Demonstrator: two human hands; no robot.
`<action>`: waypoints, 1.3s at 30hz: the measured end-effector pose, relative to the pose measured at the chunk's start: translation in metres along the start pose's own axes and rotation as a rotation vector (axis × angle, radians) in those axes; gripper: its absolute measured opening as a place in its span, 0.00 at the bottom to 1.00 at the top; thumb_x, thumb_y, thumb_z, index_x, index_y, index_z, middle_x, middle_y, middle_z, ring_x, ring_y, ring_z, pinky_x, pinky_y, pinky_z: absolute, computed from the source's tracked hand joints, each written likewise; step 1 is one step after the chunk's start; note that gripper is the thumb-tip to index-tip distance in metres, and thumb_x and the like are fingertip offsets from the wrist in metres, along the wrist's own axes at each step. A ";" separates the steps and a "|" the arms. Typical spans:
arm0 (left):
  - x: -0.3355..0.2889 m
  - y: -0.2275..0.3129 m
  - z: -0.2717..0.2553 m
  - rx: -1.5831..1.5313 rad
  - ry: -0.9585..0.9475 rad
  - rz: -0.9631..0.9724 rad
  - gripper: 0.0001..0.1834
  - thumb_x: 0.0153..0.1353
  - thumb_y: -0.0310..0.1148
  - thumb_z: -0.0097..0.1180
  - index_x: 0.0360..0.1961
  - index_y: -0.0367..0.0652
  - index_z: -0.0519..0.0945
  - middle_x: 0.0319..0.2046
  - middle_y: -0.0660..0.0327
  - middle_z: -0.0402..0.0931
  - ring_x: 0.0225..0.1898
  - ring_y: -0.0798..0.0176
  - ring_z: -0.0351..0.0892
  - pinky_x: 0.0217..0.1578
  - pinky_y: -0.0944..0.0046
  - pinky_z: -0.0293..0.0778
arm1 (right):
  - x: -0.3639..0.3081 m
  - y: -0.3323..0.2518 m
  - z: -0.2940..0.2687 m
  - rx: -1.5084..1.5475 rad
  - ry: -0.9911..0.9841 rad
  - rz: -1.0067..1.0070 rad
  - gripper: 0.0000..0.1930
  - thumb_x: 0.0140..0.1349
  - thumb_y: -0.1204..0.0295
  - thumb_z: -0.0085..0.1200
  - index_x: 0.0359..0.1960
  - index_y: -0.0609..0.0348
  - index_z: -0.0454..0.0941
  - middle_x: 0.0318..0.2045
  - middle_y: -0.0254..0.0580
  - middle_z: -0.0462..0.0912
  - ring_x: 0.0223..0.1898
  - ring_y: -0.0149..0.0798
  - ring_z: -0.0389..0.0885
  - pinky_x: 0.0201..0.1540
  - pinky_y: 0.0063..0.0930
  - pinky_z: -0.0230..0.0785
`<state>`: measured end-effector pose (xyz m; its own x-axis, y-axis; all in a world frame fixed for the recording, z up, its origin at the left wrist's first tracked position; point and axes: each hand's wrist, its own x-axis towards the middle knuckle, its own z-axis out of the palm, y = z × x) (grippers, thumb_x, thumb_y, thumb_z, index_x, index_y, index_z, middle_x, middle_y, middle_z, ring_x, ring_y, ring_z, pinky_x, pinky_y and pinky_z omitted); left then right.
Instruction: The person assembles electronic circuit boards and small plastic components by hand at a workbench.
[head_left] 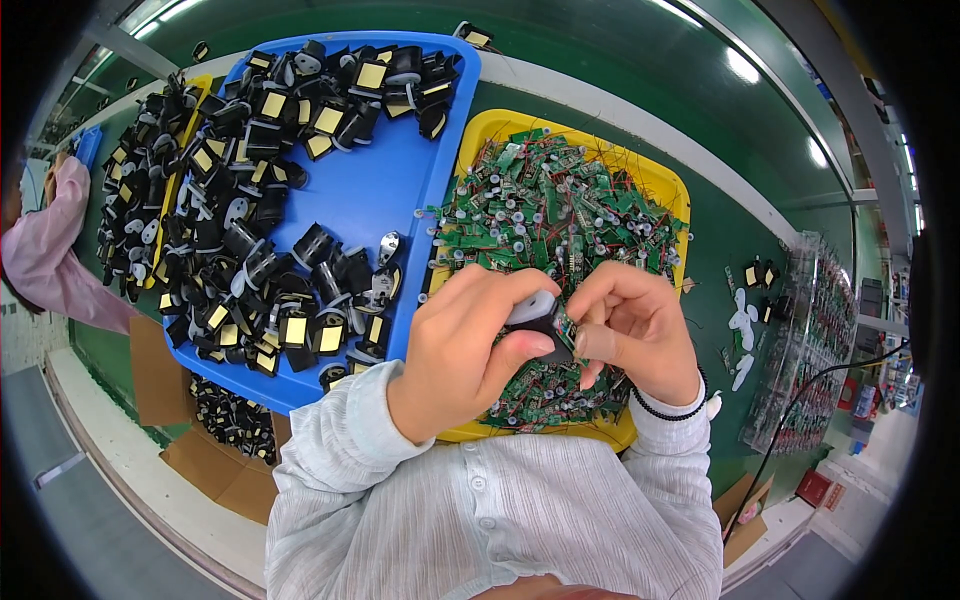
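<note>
The left hand had its grip closed on a black housing with a grey end, thumb below and fingers above; the right hand pinched a small green circuit board just right of the housing; both pieces sat between the hands, above the yellow tray; on the desk, left, lay a blue tray of similar housings.

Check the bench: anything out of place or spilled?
Mildly odd: white pieces and a few black parts lie scattered on the green bench, right of the yellow tray, not in any container. No clear damage visible.
</note>
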<state>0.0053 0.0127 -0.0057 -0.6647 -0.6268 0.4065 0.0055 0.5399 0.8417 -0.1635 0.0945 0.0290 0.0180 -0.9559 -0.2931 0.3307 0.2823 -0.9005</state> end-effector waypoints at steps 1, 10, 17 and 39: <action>0.001 0.000 0.000 0.042 -0.004 0.043 0.17 0.54 0.38 0.55 0.39 0.35 0.74 0.28 0.55 0.75 0.26 0.54 0.71 0.28 0.62 0.68 | 0.000 -0.001 -0.001 0.000 0.002 0.000 0.06 0.52 0.82 0.53 0.33 0.66 0.72 0.20 0.33 0.73 0.20 0.25 0.75 0.22 0.16 0.70; 0.006 -0.007 0.006 -0.070 -0.058 0.092 0.31 0.56 0.46 0.51 0.54 0.33 0.66 0.53 0.47 0.65 0.48 0.46 0.68 0.49 0.56 0.63 | -0.006 0.010 0.014 -0.581 0.222 -0.382 0.05 0.46 0.81 0.57 0.25 0.65 0.75 0.19 0.38 0.73 0.17 0.27 0.72 0.19 0.20 0.64; -0.001 -0.007 0.012 -0.363 -0.074 -0.020 0.35 0.59 0.44 0.49 0.60 0.32 0.56 0.55 0.47 0.64 0.52 0.49 0.65 0.54 0.58 0.58 | -0.006 0.015 0.028 -0.907 0.330 -0.655 0.08 0.42 0.81 0.61 0.26 0.63 0.76 0.16 0.38 0.72 0.15 0.34 0.72 0.17 0.23 0.63; 0.005 -0.005 -0.011 -0.120 -0.066 0.048 0.27 0.57 0.43 0.50 0.53 0.36 0.70 0.46 0.53 0.74 0.48 0.48 0.69 0.51 0.56 0.63 | -0.010 0.009 0.022 -0.725 0.240 -0.381 0.07 0.44 0.84 0.57 0.26 0.65 0.73 0.19 0.40 0.71 0.19 0.34 0.71 0.22 0.22 0.62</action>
<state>0.0097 0.0007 -0.0041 -0.7092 -0.5614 0.4264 0.1253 0.4948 0.8599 -0.1401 0.1047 0.0312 -0.1997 -0.9762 0.0849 -0.4134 0.0054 -0.9105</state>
